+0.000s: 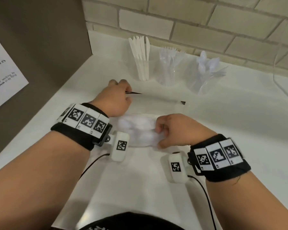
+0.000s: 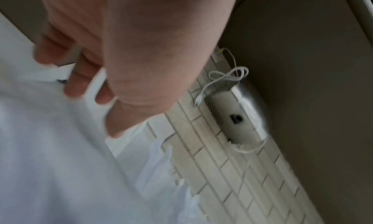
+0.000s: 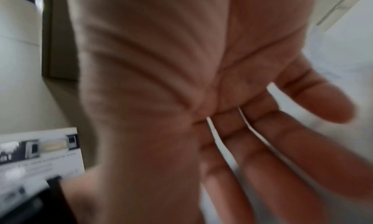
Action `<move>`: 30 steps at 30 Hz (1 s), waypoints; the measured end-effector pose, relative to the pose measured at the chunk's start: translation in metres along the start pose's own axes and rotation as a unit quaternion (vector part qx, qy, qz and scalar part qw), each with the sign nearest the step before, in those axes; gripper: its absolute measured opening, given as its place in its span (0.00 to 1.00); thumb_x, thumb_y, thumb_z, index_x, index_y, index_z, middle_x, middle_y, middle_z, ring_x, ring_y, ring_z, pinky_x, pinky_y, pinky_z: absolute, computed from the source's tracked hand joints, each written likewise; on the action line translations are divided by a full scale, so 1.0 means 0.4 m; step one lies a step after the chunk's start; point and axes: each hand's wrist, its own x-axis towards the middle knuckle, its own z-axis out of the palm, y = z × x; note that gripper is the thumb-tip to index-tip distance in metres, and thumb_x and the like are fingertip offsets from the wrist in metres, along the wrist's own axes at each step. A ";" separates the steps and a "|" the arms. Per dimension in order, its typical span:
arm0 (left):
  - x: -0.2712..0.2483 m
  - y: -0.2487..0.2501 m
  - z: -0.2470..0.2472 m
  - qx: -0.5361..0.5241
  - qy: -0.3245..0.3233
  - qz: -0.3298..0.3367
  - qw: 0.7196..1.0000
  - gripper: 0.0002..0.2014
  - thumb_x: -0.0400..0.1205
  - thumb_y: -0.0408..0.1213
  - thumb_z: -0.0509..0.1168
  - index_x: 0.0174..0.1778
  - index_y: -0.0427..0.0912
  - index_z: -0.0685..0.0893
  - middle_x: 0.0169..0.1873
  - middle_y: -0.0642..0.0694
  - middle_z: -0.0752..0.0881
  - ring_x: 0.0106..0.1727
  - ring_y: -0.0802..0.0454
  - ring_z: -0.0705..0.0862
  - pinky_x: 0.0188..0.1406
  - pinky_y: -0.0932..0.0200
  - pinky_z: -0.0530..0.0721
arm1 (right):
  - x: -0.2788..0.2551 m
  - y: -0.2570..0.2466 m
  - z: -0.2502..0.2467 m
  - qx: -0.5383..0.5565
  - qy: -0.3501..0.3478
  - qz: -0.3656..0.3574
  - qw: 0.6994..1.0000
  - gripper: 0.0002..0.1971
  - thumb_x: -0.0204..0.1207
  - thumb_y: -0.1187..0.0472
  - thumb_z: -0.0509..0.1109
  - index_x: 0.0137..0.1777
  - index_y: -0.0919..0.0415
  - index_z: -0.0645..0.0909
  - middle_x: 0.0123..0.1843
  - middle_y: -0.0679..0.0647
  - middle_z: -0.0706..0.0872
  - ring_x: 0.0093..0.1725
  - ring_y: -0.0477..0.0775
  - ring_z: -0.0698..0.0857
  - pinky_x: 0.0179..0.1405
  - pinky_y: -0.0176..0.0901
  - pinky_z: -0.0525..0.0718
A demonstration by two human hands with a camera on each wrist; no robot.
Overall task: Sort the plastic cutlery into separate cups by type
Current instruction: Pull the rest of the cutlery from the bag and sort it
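A clear plastic bag (image 1: pixel 136 130) with pale cutlery inside lies on the white counter (image 1: pixel 223 113) between my hands. My left hand (image 1: pixel 120 95) pinches the bag's far edge, where a thin dark strip shows. In the left wrist view its fingers (image 2: pixel 80 77) are curled on that edge, above the blurred white bag (image 2: pixel 50 147). My right hand (image 1: pixel 161 133) has its fingers bent onto the bag's near right end, with the thumb under. The right wrist view is blurred. At the back stand three clear cups: white knives (image 1: pixel 142 67), clear forks (image 1: pixel 168 68) and clear spoons (image 1: pixel 204 72).
A brown panel with a printed paper sign (image 1: pixel 3 67) closes the left side. A tiled wall (image 1: pixel 206 30) runs behind the cups. A white cable (image 1: pixel 283 90) hangs at the far right. A white appliance with a cord (image 2: pixel 232 115) shows in the left wrist view.
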 end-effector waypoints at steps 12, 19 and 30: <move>0.028 0.004 0.032 -0.267 0.125 0.045 0.955 0.04 0.82 0.33 0.66 0.49 0.46 0.81 0.45 0.50 0.85 0.45 0.56 0.84 0.52 0.58 0.80 | 0.052 -0.003 -0.114 0.140 0.258 0.002 0.956 0.15 0.82 0.57 0.65 0.67 0.56 0.81 0.61 0.48 0.85 0.49 0.47 0.84 0.49 0.33 0.74; -0.020 0.091 -0.037 -0.376 0.153 0.144 0.902 0.18 0.79 0.30 0.69 0.59 0.52 0.72 0.37 0.53 0.83 0.41 0.50 0.85 0.46 0.60 0.83 | 0.098 -0.108 -0.171 0.208 0.329 -0.051 0.920 0.16 0.81 0.56 0.68 0.67 0.56 0.81 0.55 0.51 0.87 0.39 0.46 0.83 0.47 0.39 0.81; -0.025 0.072 -0.134 -0.362 0.328 0.064 0.870 0.15 0.79 0.30 0.67 0.34 0.57 0.79 0.31 0.57 0.80 0.32 0.64 0.76 0.37 0.70 0.77 | 0.015 -0.062 -0.171 0.126 0.399 0.029 0.908 0.05 0.80 0.58 0.68 0.51 0.54 0.85 0.54 0.51 0.86 0.50 0.51 0.82 0.46 0.38 0.73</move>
